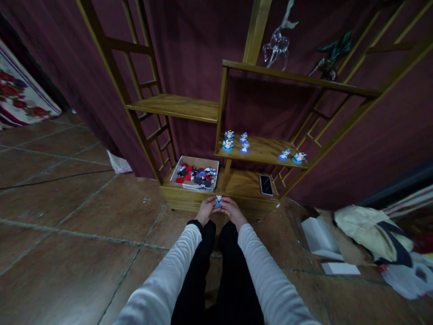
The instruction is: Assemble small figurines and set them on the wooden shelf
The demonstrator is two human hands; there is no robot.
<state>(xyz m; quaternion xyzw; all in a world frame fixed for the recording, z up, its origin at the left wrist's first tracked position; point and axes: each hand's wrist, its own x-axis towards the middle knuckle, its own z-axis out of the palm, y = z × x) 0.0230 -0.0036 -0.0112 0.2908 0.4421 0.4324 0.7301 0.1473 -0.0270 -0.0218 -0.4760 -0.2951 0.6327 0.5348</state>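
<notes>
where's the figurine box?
Head view: the open box stands at the left end of the bottom shelf, left of the phone, beyond the left hand.

L hand (205, 211) & R hand (232, 211) meet out front, fingers curled inward, two-handed pinch. L arm (165, 275) & R arm (267, 271) reach fwd, approx. straight, converging; wht sleeves (248, 239), dk band (195, 223) at L wrist (199, 220).
</notes>
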